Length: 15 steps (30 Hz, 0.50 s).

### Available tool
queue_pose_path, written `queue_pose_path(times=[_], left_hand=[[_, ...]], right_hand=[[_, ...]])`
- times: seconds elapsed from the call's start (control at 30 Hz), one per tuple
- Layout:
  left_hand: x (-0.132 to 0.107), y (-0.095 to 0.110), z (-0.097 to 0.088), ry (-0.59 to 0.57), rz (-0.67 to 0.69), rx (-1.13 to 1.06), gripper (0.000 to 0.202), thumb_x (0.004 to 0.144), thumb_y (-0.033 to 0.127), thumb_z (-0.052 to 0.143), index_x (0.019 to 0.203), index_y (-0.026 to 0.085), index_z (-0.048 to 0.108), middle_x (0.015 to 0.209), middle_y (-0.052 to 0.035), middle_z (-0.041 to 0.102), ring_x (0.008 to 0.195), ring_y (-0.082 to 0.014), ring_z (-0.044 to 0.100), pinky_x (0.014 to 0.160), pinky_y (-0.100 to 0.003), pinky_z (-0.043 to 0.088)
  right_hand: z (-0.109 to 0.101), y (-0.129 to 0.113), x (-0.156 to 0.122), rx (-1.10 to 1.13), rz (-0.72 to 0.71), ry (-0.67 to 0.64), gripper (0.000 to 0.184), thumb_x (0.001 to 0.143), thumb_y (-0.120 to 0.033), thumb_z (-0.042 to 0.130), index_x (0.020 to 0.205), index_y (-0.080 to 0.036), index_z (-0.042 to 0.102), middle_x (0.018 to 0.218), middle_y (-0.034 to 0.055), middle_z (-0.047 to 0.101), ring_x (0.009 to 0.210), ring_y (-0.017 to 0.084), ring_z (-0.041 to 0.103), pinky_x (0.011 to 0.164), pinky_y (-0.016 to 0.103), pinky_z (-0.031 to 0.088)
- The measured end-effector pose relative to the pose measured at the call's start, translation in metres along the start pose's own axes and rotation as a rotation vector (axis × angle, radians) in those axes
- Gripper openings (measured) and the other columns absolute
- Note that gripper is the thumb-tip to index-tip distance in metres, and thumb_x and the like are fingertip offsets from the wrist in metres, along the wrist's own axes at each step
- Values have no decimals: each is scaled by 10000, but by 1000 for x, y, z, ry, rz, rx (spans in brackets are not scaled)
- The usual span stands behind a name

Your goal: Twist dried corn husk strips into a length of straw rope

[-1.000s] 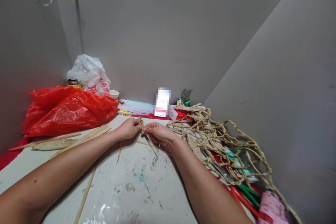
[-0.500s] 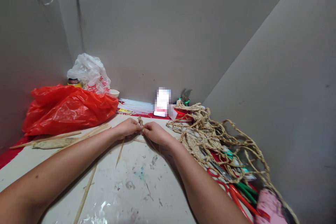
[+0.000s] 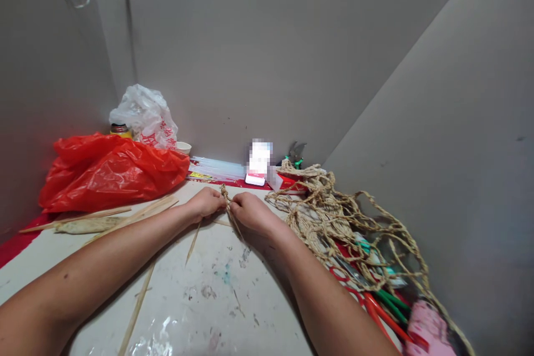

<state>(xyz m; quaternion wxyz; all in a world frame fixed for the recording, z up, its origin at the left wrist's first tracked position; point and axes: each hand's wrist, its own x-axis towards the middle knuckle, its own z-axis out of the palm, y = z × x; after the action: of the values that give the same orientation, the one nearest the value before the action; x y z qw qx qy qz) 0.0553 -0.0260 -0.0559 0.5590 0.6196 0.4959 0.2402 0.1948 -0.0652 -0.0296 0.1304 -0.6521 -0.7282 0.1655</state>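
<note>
- Straw-coloured fibre cord [image 3: 224, 191], knotty and tightly twisted, stood up between the two hands near the far edge of the table [image 3: 187, 300].
- Left hand [image 3: 206, 204]: closed, gripping the cord at its lower part, in nearly the same pose as a second earlier.
- Right hand [image 3: 252, 212]: fingers more curled than a second earlier, with the back of the hand turned further upward; it gripped the cord's lower end beside the left hand. That suggested a tightened hold on the same piece, which neither hand had let go.
- Below them a thin loose strand [image 3: 236, 223] slanted down, smooth and narrow against the lumpy twist above.
- Rough, ropy netting [image 3: 323, 194] lay heaped to the right.
- Crinkled, glossy red plastic bag [image 3: 117, 172] at the left, beside flat, dry, pale strips [image 3: 95, 226].
</note>
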Motion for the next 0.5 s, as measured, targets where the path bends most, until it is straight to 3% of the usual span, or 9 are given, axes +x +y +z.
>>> queue_pose_path(times=[0.13,0.27,0.5], left_hand=[[-1,2,-1,-10,-9,-45,234,683,202,576,508,170,423,382,81,329,321,-36,199,382,-241,85],[-1,3,-3,-34,-38,-103,214,659,199,564,503,170,419,376,78,323,329,-39,217,381,-233,91],[-1,3,-6,-50,-49,-195,219,605,231,584,503,179,398,380,85,301,344,-41,218,383,-222,99]], right_hand=[[0,-8,-3,42,19,23,224,811,-250,501,718,-136,669,719,103,669,616,164,525,540,258,298],[5,-21,-10,83,5,-70,276,840,-243,451,718,-148,680,609,89,652,572,178,548,538,266,323],[18,-37,-21,-101,-86,24,275,826,-208,438,878,-164,705,925,154,703,788,246,631,630,302,370]])
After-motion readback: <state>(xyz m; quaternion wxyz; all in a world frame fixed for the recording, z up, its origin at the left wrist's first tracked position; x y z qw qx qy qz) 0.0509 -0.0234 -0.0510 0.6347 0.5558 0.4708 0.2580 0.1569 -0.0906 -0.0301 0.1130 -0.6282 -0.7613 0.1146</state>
